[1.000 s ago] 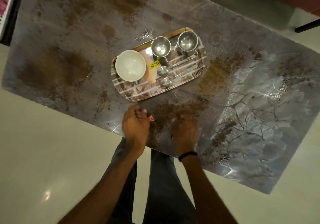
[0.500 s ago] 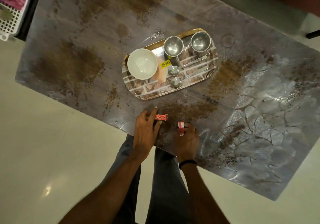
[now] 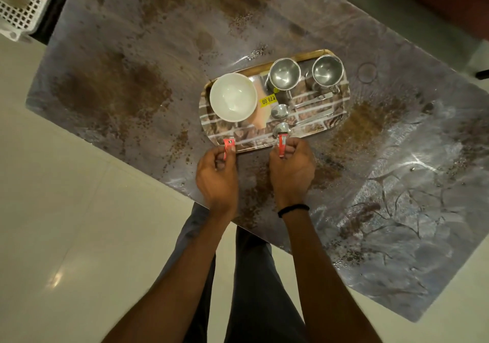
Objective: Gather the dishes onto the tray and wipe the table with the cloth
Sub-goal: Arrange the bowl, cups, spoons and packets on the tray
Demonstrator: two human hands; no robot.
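A patterned tray [image 3: 328, 127] sits mid-table and holds a white bowl [image 3: 233, 97], two steel cups [image 3: 285, 74] [image 3: 327, 70] and two spoons [image 3: 281, 111] [image 3: 282, 128]. My left hand [image 3: 217, 176] pinches a small red wrapper [image 3: 228, 145] at the tray's near rim. My right hand [image 3: 291, 170] pinches a second red wrapper [image 3: 281, 145] just below the nearer spoon. No cloth is in view.
The grey patterned table [image 3: 397, 210] carries brown crumb-like patches across its surface. A white plastic basket [image 3: 18, 6] stands off the table's far left corner. Pale floor tiles surround the table, and my legs are under its near edge.
Both hands lifted the red wrappers off the table near its front edge and carried them forward to the tray's near rim.
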